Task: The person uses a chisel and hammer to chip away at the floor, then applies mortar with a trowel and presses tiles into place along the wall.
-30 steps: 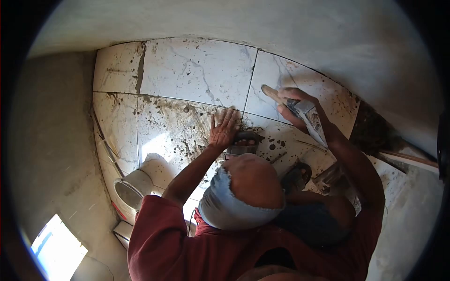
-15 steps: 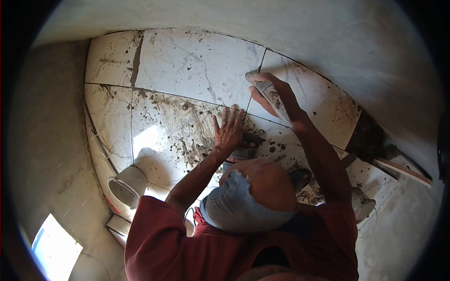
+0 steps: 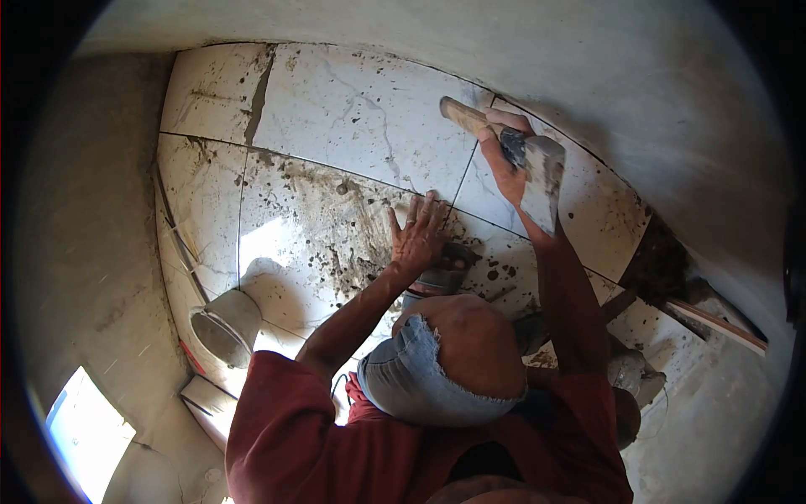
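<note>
My left hand (image 3: pixel 416 239) lies on the dirty white floor tiles (image 3: pixel 361 109) with its fingers spread, close to a tile joint and just beside my foot. My right hand (image 3: pixel 508 155) is wrapped round a hand tool (image 3: pixel 544 168) above the tiles to the right. The tool has a light wooden handle pointing up and left, a dark middle part and a flat, mortar-stained metal end pointing down. Crumbs of dried mortar (image 3: pixel 342 189) are scattered over the tiles around my left hand.
A grey bucket (image 3: pixel 227 328) stands at the left wall beside long thin rods (image 3: pixel 180 239). An untiled dark patch (image 3: pixel 659 260) lies at the right, near a long strip (image 3: pixel 714 326). My bent knee (image 3: pixel 470 344) is below my hands. Bare walls curve around the floor.
My right hand has turned the tool, so its handle and flat end now show clearly. My left hand stays spread on the tiles. The view has shifted slightly.
</note>
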{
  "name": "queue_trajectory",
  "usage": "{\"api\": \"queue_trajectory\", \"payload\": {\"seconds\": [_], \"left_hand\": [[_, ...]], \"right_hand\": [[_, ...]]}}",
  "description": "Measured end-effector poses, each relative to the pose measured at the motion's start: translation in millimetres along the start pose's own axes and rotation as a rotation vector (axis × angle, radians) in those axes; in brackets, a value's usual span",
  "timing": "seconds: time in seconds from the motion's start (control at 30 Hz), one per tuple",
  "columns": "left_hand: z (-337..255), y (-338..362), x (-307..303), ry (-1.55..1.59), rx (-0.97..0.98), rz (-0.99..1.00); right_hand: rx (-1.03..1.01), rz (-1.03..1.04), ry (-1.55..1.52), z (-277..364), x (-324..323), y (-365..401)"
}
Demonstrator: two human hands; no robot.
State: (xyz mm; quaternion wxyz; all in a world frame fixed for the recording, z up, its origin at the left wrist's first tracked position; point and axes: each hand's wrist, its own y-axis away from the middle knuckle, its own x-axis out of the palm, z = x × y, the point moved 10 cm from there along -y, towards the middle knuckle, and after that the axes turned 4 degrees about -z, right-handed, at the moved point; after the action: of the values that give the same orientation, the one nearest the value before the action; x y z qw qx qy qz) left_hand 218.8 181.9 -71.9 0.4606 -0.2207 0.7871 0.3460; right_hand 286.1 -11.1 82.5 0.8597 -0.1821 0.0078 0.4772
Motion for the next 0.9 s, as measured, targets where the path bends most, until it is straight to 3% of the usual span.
{"api": "queue_trajectory", "payload": {"seconds": [0.07, 0.1, 0.13, 0.17, 0.23, 0.3, 0.37, 0.4, 0.43, 0.5, 0.57, 0.63, 0.7, 0.77, 0.8, 0.9], "left_hand": [[20.3, -11.2, -8.1, 0.026, -0.072, -0.023], [38.5, -21.0, -14.7, 0.054, -0.140, -0.046], [64.7, -35.0, -34.3, -0.017, -0.161, -0.205], [96.1, -43.9, -52.7, -0.084, -0.189, -0.354], [150.6, -61.9, -97.6, -0.207, -0.291, -0.432], [196.5, -79.2, -120.5, -0.270, -0.375, -0.271], [234.3, -85.7, -117.6, -0.212, -0.459, -0.079], [252.7, -88.1, -110.2, -0.067, -0.426, -0.138], [254.5, -88.0, -111.3, -0.061, -0.426, -0.142], [251.6, -91.8, -111.1, -0.073, -0.467, -0.078], [247.6, -96.5, -115.4, -0.080, -0.492, -0.034], [245.2, -93.9, -117.1, -0.085, -0.481, -0.011], [247.7, -91.7, -116.0, -0.148, -0.497, 0.036], [244.6, -96.1, -116.0, -0.167, -0.494, 0.072], [242.7, -96.8, -117.4, -0.162, -0.478, 0.076], [244.9, -98.5, -116.5, -0.170, -0.469, 0.068]], "right_hand": [[-0.016, 0.055, -0.023, -23.3, 6.0, 9.4], [0.106, 0.059, 0.077, -43.6, 6.9, 13.3], [0.228, 0.065, 0.176, -59.5, 6.2, 14.2], [0.227, 0.072, 0.180, -45.5, 5.5, 9.1], [0.184, 0.062, 0.261, -3.1, 4.3, -3.3], [0.177, 0.048, 0.205, -6.0, 9.0, -5.0], [-0.055, -0.169, 0.042, 14.7, -1.6, -9.9], [-0.135, -0.220, 0.063, 5.6, -1.6, -7.9], [-0.140, -0.216, 0.066, 7.7, -2.6, -9.1], [0.196, 0.021, 0.333, -18.9, 8.9, -10.4], [0.099, 0.005, 0.375, -1.1, 7.2, -18.8], [-0.028, -0.190, 0.180, 24.1, -5.5, -16.9], [0.014, -0.270, 0.038, 2.2, -11.2, -9.5], [0.150, -0.039, 0.503, -19.2, 0.5, -9.9], [0.304, -0.046, 0.276, -22.7, -0.7, -11.2], [0.122, -0.221, 0.156, -4.0, -11.3, -11.9]]}}
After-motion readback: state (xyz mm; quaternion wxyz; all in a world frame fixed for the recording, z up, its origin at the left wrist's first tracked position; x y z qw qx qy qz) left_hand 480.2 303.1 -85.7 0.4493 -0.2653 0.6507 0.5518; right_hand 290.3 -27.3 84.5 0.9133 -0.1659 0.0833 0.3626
